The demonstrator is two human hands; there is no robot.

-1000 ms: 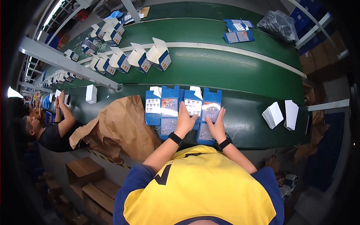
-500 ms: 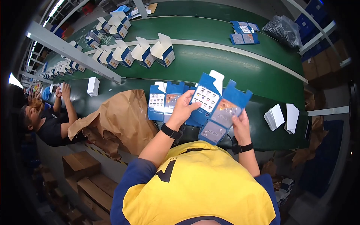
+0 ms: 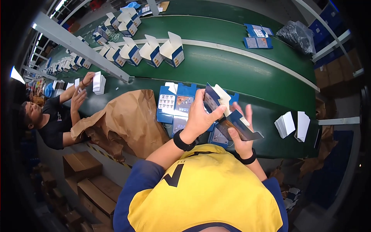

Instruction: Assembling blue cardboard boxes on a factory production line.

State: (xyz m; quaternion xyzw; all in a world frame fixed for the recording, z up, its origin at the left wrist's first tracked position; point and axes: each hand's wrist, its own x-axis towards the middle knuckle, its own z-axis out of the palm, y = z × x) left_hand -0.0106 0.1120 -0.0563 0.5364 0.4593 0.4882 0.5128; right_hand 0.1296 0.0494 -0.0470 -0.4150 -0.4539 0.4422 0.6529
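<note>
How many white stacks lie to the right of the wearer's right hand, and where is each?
2: the left stack on the green table, nearer the right hand, and the right stack just beside it. None there looks hidden.

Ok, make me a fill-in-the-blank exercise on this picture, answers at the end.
A carton is held between the left hand and right hand over a bench coloured ____.
The wristbands are coloured ____.
The large brown paper lies to the ____ of both hands.
The two white stacks nearest the right hand lie on its ____ side.

Missing: green; black; left; right.
</note>
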